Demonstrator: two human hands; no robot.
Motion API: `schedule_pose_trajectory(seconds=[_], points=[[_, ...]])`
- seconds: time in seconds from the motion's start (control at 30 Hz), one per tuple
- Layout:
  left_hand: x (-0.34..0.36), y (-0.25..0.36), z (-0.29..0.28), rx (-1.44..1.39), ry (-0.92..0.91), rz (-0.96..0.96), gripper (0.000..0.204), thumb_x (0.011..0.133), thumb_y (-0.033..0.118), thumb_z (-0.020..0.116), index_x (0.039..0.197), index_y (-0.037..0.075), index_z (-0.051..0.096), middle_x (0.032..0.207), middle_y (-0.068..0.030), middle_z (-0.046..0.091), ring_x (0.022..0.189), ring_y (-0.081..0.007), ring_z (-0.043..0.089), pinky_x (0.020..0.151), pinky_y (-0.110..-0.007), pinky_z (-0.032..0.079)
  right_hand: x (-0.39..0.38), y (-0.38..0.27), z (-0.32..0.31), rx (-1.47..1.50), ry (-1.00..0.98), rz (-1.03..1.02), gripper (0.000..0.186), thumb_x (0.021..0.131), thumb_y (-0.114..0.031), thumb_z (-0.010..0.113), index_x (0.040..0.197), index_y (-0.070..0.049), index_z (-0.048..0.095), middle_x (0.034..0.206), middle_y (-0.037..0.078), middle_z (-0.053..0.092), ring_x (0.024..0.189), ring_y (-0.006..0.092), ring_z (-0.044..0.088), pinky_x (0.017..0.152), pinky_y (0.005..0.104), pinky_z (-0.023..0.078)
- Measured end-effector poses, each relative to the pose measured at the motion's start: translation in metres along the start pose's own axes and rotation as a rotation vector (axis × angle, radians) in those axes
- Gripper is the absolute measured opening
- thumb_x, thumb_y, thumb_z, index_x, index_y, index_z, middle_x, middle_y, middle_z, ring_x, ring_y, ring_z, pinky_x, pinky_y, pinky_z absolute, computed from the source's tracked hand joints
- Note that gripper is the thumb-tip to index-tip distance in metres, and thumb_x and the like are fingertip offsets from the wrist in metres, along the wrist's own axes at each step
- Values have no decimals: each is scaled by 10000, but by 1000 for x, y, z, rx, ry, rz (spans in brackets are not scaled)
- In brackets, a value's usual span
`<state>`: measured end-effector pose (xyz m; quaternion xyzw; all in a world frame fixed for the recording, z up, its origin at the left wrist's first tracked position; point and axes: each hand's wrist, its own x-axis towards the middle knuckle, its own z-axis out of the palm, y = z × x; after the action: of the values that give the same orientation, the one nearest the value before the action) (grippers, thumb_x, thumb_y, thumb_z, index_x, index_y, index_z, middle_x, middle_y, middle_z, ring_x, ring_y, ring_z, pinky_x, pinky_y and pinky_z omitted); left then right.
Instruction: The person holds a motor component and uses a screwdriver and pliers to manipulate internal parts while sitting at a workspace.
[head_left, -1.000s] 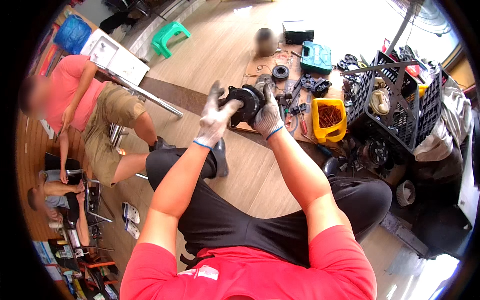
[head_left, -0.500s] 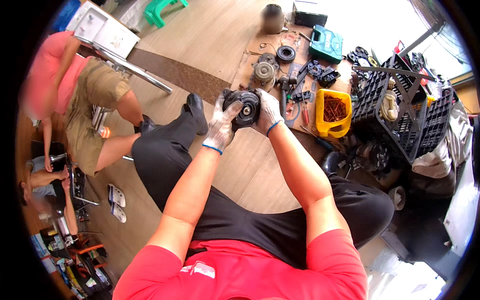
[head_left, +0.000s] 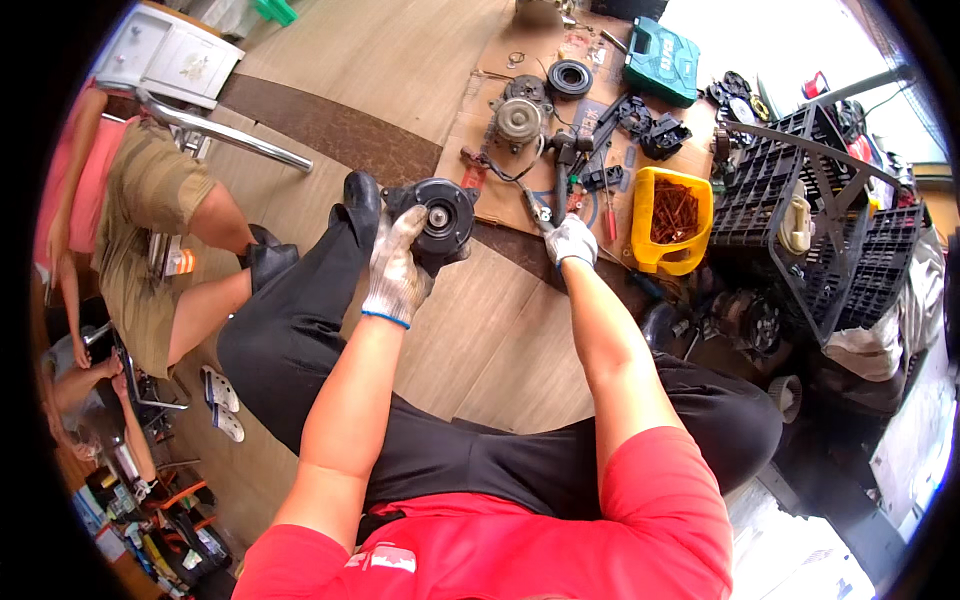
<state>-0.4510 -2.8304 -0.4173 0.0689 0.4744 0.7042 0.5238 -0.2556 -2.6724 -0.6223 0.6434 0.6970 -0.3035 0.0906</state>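
Note:
My left hand [head_left: 396, 268], in a white work glove with a blue cuff, is closed round a black round motor [head_left: 440, 222] with a metal shaft at its centre. The motor is held over the floor, its shaft side turned up toward me. At the cardboard's near edge, my gloved right hand [head_left: 572, 243] has its fingers curled at the lower end of a hammer's dark handle [head_left: 561, 192]; the fingertips are partly hidden. Just left of those fingers lies a cable end with a metal connector [head_left: 541, 213]. A silver motor [head_left: 519, 121] rests farther back on the cardboard.
A yellow cut-open container [head_left: 641, 220] holds rusty screws. Around it are a red screwdriver [head_left: 610, 205], black plastic parts [head_left: 664, 137], a black ring [head_left: 570, 78] and a teal tool case [head_left: 661, 62]. Black crates [head_left: 775, 220] stand at right. Another person's knee [head_left: 215, 215] is at left.
My right hand has let go of the black motor and moved right, down to the hammer handle. My left hand has carried the motor a little left and nearer.

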Motion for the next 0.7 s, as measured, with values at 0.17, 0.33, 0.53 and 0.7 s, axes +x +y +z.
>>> schedule_pose_trajectory(seconds=[0.17,0.33,0.53,0.7], points=[[-4,0,4,-95,-20,-6,538,936,143,663,1406,171,402,1180,-154,670,984,-307,727,660,-499,664,8,-5,12,44,49,115,446,914,-369,678,1208,-38,631,1183,223,694,1083,400,685,920,473,551],[-4,10,6,-158,-22,1,434,957,166,631,1361,83,496,1188,-157,683,987,-289,729,682,-497,665,23,-3,-13,216,50,143,389,886,-260,629,1190,-17,637,1184,250,683,1122,395,667,953,465,540],[-6,24,-11,-315,-87,35,354,984,231,598,1280,36,577,1190,-159,694,990,-280,730,699,-508,658,-22,0,-57,554,108,-74,249,833,-259,678,934,-32,700,788,155,694,685,293,663,608,404,490],[-7,27,-20,-425,-167,90,488,955,399,661,1318,90,559,1232,-145,675,1061,-300,706,773,-590,635,-130,-17,-132,1208,-22,-219,134,831,-119,702,936,-37,687,791,-1,630,672,104,570,633,268,449]])
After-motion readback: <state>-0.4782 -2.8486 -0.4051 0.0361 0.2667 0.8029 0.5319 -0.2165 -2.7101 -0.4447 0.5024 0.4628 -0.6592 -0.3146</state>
